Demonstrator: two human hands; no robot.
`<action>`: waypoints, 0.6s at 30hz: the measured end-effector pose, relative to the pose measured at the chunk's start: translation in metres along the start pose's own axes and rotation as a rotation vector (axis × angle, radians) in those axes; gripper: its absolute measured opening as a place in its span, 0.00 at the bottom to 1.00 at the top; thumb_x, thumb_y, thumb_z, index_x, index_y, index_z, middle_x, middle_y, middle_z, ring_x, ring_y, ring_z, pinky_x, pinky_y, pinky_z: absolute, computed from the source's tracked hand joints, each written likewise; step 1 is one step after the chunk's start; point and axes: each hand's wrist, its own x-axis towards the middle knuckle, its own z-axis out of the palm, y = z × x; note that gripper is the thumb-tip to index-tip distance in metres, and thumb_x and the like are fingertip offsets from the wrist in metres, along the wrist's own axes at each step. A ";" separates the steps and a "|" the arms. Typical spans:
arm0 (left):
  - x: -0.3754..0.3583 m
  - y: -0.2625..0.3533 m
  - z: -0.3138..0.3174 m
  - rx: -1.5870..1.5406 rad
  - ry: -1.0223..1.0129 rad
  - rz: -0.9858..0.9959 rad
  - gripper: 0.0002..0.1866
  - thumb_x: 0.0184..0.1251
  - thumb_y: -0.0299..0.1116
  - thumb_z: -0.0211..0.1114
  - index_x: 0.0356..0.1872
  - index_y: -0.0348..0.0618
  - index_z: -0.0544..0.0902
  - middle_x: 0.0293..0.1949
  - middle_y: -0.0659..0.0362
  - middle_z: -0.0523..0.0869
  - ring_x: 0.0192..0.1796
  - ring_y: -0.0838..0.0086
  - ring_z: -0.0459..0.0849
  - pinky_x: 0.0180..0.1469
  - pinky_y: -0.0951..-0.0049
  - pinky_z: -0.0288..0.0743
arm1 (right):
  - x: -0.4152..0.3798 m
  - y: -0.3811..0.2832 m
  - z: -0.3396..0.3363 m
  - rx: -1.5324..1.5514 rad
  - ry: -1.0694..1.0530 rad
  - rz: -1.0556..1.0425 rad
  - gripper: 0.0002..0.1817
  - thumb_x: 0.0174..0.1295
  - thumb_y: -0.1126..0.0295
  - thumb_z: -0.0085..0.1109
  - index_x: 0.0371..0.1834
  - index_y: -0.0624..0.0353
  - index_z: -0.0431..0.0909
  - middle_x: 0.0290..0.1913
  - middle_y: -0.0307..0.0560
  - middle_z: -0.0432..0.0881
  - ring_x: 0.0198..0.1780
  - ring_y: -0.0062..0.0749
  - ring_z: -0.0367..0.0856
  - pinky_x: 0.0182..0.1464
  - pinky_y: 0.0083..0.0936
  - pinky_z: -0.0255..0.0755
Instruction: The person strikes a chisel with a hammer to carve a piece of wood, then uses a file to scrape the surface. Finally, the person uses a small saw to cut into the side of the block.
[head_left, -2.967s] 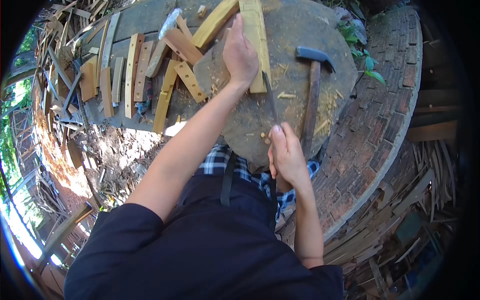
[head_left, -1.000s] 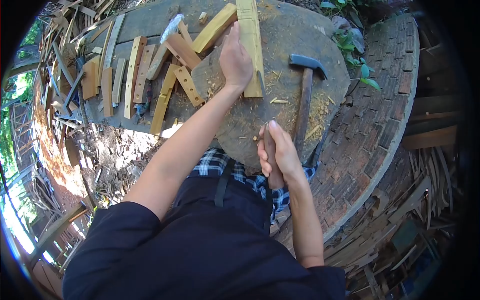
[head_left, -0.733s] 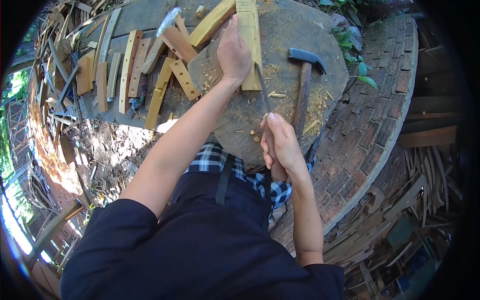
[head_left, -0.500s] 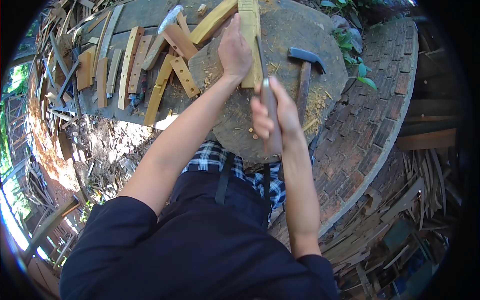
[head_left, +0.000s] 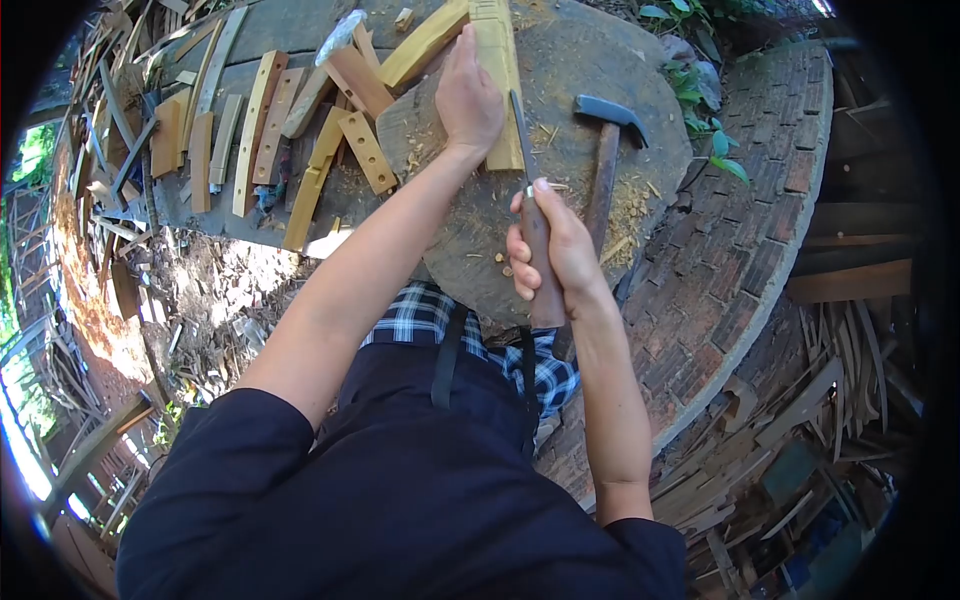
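My left hand (head_left: 470,98) lies with straight fingers along the yellowish wooden block (head_left: 503,70), which rests on the round stump top (head_left: 440,235). Pencil-like lines mark the block's far part. In my right hand (head_left: 562,245) is a wooden-handled blade (head_left: 541,262), my fingers wrapped round its thick brown handle. Its narrow dark blade is seen nearly edge-on, pointing away from me beside the block's right edge. A hammer (head_left: 606,165) with a dark head and wooden handle lies on the stump, just right of my right hand.
Drilled wooden strips (head_left: 368,152) and other cut pieces (head_left: 260,130) lie on the boards at left. Wood chips (head_left: 628,215) are scattered on the stump. A curved brick ledge (head_left: 740,240) runs along the right, with stacked scrap wood (head_left: 800,420) beyond and a leafy plant (head_left: 720,145) behind.
My right hand has drawn the blade back toward me, and its tip now sits lower along the block's edge. My left hand stays in place on the block.
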 end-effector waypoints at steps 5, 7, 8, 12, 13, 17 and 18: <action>-0.003 0.004 -0.004 0.010 -0.101 0.024 0.27 0.65 0.20 0.53 0.68 0.34 0.70 0.61 0.45 0.79 0.64 0.50 0.76 0.69 0.56 0.67 | 0.003 -0.004 -0.003 -0.231 0.068 -0.072 0.22 0.78 0.48 0.38 0.42 0.58 0.67 0.18 0.41 0.71 0.11 0.24 0.69 0.11 0.26 0.67; -0.007 0.004 0.002 0.008 -0.060 0.020 0.28 0.65 0.21 0.53 0.68 0.34 0.70 0.62 0.45 0.79 0.64 0.51 0.76 0.69 0.56 0.67 | 0.034 -0.027 0.004 -0.289 0.096 -0.101 0.22 0.77 0.47 0.39 0.42 0.57 0.68 0.19 0.40 0.71 0.11 0.23 0.69 0.12 0.24 0.67; -0.004 0.002 0.003 0.012 -0.010 0.023 0.28 0.64 0.21 0.53 0.68 0.35 0.70 0.62 0.45 0.79 0.63 0.51 0.76 0.70 0.56 0.66 | 0.043 -0.036 0.008 -0.348 0.113 -0.138 0.22 0.77 0.47 0.40 0.43 0.57 0.68 0.19 0.39 0.72 0.11 0.22 0.69 0.12 0.23 0.66; -0.002 -0.001 0.007 0.130 0.071 0.172 0.25 0.70 0.23 0.49 0.70 0.36 0.70 0.59 0.42 0.80 0.59 0.49 0.79 0.61 0.55 0.72 | 0.022 -0.044 -0.002 -0.481 0.135 -0.090 0.21 0.77 0.48 0.39 0.42 0.56 0.68 0.19 0.38 0.71 0.11 0.23 0.69 0.11 0.23 0.65; -0.002 0.003 0.006 0.109 0.046 0.110 0.27 0.70 0.23 0.49 0.71 0.37 0.68 0.59 0.42 0.80 0.59 0.48 0.79 0.61 0.54 0.72 | 0.017 -0.037 -0.005 -0.575 0.149 -0.101 0.22 0.78 0.51 0.39 0.43 0.62 0.68 0.19 0.44 0.73 0.11 0.28 0.72 0.13 0.28 0.69; -0.005 0.005 0.007 0.131 0.023 0.031 0.29 0.69 0.23 0.50 0.73 0.37 0.66 0.56 0.41 0.81 0.58 0.48 0.79 0.61 0.54 0.71 | 0.002 -0.030 0.000 -0.997 0.329 -0.102 0.22 0.78 0.52 0.40 0.47 0.65 0.69 0.23 0.60 0.81 0.21 0.47 0.84 0.22 0.42 0.75; -0.006 0.005 0.005 0.129 0.020 0.033 0.29 0.69 0.23 0.50 0.73 0.37 0.66 0.56 0.41 0.81 0.58 0.48 0.79 0.61 0.54 0.71 | 0.005 -0.027 -0.002 -0.994 0.332 -0.102 0.22 0.78 0.52 0.40 0.47 0.65 0.69 0.23 0.60 0.81 0.21 0.47 0.84 0.22 0.42 0.75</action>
